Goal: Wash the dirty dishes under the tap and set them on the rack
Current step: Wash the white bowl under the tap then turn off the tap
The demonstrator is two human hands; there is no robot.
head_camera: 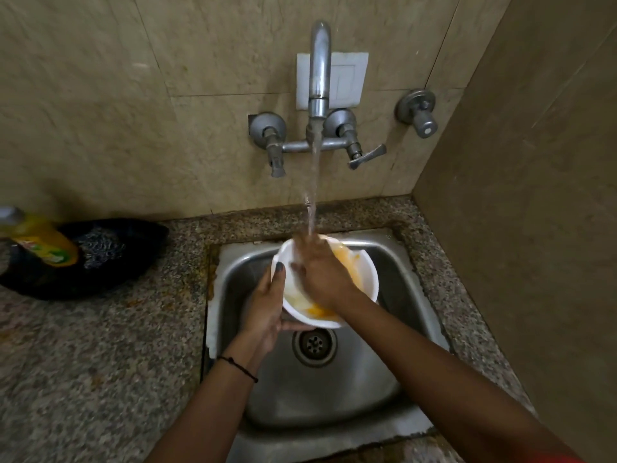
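Hands, two: left hand (pixel 267 309) clamps one white bowl (pixel 362 272) (orange-smeared) over the sink (pixel 334 389); right hand (pixel 320 269), blurred, fingers spread flat inside it under one tap (pixel 320 71) stream, hiding much of the interior.

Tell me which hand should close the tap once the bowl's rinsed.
Probably right. The right hand is only rubbing inside the white bowl, directly below the tap lever. The left hand grips the bowl from outside and carries it.
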